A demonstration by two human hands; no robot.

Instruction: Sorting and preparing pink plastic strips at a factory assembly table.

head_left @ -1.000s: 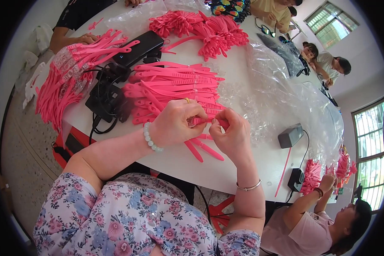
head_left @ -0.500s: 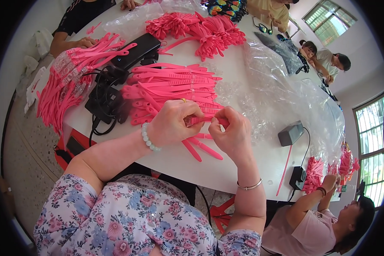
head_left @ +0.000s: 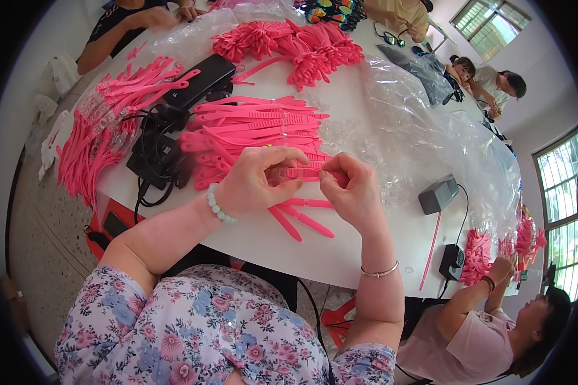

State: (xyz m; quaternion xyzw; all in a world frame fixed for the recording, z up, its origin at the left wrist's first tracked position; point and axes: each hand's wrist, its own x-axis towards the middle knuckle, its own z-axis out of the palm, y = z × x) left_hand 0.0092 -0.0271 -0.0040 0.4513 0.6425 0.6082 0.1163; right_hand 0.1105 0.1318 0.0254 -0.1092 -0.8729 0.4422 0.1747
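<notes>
Between my hands runs a pink rubbery strap (head_left: 309, 172) with a small clear buckle (head_left: 291, 173) near its left part. My left hand (head_left: 258, 178), with a pale bead bracelet at the wrist, curls its fingers and thumb around the buckle end. The right thumb and fingertips of my right hand (head_left: 351, 186) pinch the strap a little farther along. Just beyond my hands lies a layered pile of pink straps (head_left: 257, 122) fitted with clear buckles. Several loose strap ends (head_left: 302, 221) stick out toward me below the strap I hold.
At the left, buckled straps (head_left: 96, 138) heap beside black power adapters (head_left: 154, 154). Bundled pink straps (head_left: 315, 54) lie at the back. Clear plastic sheeting (head_left: 424, 122) covers the right side, near a grey box (head_left: 438, 194) with a cord. Co-workers sit around the white table (head_left: 340, 256).
My fingers have shifted along the strap, and the clear buckle now shows between my hands. My left hand has loosened a little. The view has shifted slightly.
</notes>
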